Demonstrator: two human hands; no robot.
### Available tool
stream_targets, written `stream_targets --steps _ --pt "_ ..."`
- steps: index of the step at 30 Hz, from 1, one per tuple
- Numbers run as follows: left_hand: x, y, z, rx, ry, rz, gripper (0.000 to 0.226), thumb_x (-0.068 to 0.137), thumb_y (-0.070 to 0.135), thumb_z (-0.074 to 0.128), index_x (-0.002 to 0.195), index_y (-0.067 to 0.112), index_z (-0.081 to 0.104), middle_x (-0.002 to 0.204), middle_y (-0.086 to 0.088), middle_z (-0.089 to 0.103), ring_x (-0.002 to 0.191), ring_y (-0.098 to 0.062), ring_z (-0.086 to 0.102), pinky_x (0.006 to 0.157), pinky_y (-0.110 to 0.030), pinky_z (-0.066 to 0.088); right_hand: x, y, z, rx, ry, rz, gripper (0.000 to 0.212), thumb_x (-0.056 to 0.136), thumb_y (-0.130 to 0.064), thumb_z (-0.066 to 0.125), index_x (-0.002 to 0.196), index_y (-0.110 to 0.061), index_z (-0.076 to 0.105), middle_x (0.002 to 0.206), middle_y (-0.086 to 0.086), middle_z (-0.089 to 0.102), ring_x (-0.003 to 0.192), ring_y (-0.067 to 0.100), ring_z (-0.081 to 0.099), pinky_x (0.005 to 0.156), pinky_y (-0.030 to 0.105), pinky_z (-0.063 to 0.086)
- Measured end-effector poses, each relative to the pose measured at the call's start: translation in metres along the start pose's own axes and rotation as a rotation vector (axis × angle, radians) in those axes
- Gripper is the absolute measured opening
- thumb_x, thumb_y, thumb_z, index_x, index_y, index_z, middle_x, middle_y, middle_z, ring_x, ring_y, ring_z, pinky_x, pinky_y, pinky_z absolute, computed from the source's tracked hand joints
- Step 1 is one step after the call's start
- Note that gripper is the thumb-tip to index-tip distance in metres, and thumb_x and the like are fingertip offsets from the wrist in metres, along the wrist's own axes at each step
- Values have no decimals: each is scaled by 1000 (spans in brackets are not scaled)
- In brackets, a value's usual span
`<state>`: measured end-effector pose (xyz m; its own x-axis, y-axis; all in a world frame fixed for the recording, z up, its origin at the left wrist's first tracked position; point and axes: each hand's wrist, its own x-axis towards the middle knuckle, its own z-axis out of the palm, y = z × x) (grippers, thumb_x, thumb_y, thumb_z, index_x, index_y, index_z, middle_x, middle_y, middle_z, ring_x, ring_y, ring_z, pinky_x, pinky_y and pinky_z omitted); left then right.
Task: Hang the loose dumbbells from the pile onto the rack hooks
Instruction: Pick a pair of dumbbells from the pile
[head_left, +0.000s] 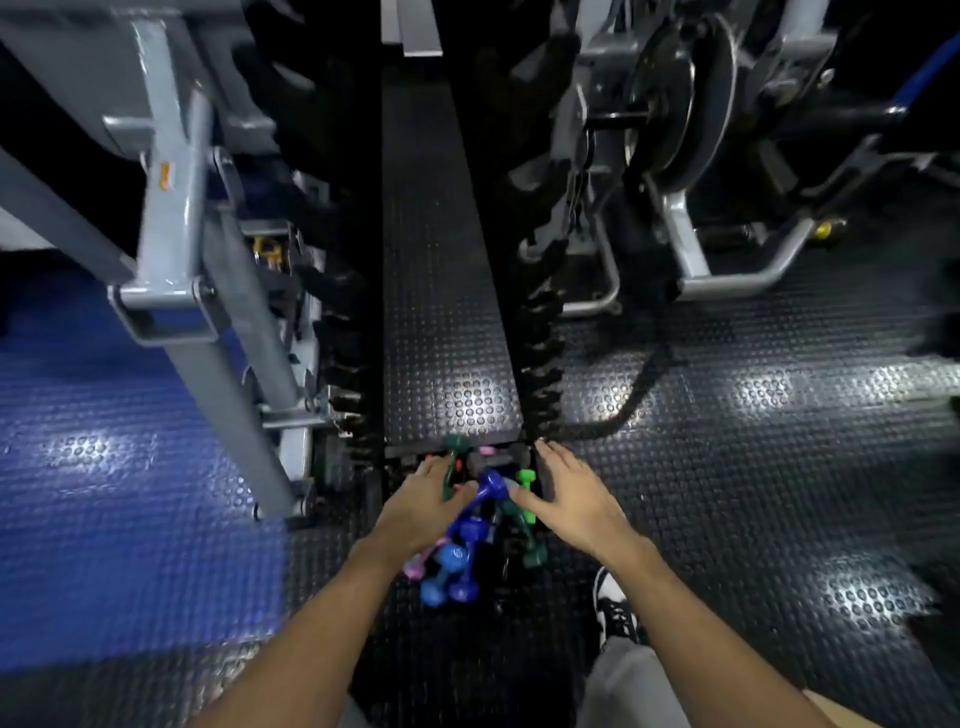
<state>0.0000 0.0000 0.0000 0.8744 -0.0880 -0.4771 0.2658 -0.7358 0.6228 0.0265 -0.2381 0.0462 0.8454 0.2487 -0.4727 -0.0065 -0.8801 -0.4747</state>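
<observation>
A pile of small coloured dumbbells (470, 540) lies on the dark studded floor at the bottom centre: blue, purple, pink, light green and dark green ones. My left hand (423, 506) reaches into the pile's left side, fingers wrapped around the handle of a dark green dumbbell (451, 465). My right hand (566, 493) hovers over the pile's right edge with fingers spread, its thumb by a purple dumbbell (491, 486) and a light green dumbbell (527, 491). Tall black racks with rows of hooks (543, 332) rise on both sides of a raised studded strip.
A grey machine frame (208, 249) stands at the left over blue flooring (104, 441). Another grey machine with a black weight plate (675, 104) is at the upper right. A black rope (631, 395) trails across the floor. My shoe (613, 608) is at the lower right.
</observation>
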Motion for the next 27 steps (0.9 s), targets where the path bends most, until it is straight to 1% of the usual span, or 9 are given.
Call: stream_targets --steps 3,5,6,8,10,12,17,22,27 --pt "20 -41 48 3 -55 -137 72 94 64 49 148 17 47 146 -8 52 129 -28 55 104 -40 46 24 34 58 102 -67 110 94 87 -75 54 161 -23 28 166 2 32 150 24 35 119 40 34" --pt "33 -73 82 -34 -100 -211 53 95 60 53 132 22 57 127 -9 63 104 -30 64 89 -41 53 39 58 100 134 -131 169 88 90 -68 59 160 -24 30 162 4 37 146 26 40 115 39 38" --pt "41 -91 104 -53 -112 -231 54 91 65 52 126 25 58 121 -9 65 96 -30 65 86 -43 55 49 69 124 143 -165 207 89 90 -68 59 160 -23 30 162 5 38 146 27 40 114 40 38" --pt "59 -127 146 -39 -133 -231 70 83 75 45 133 27 56 129 -7 62 107 -27 63 93 -44 53 69 95 169 158 -199 232 97 86 -74 56 161 -20 30 161 8 40 145 28 41 115 42 38" --pt "78 -162 187 -38 -156 -269 77 89 70 50 149 23 46 149 -4 50 130 -26 54 107 -41 45 90 126 216 162 -228 263 105 76 -84 50 159 -22 33 157 8 45 142 28 45 114 44 40" --pt "93 -186 221 -60 -165 -291 80 94 61 56 156 15 37 158 -6 40 142 -27 42 116 -40 36 112 161 262 172 -249 290 104 71 -89 48 155 -29 39 151 5 53 135 26 52 109 45 45" --pt "129 -230 289 -85 -158 -305 69 97 42 63 154 11 38 156 -11 43 142 -29 42 115 -36 34 157 222 336 201 -262 343 96 70 -86 50 149 -32 46 143 3 60 128 26 58 105 42 49" --pt "151 -265 346 -154 -189 -349 66 93 16 60 155 10 36 152 -16 46 137 -31 47 116 -40 37 176 235 365 249 -256 388 95 78 -76 56 156 -27 37 147 6 55 132 29 54 107 40 46" --pt "161 -284 377 -126 -149 -325 67 93 6 54 157 9 32 157 -18 40 144 -33 40 120 -40 31 186 263 401 320 -187 400 104 66 -83 52 155 -31 38 149 4 55 133 28 54 109 44 45"
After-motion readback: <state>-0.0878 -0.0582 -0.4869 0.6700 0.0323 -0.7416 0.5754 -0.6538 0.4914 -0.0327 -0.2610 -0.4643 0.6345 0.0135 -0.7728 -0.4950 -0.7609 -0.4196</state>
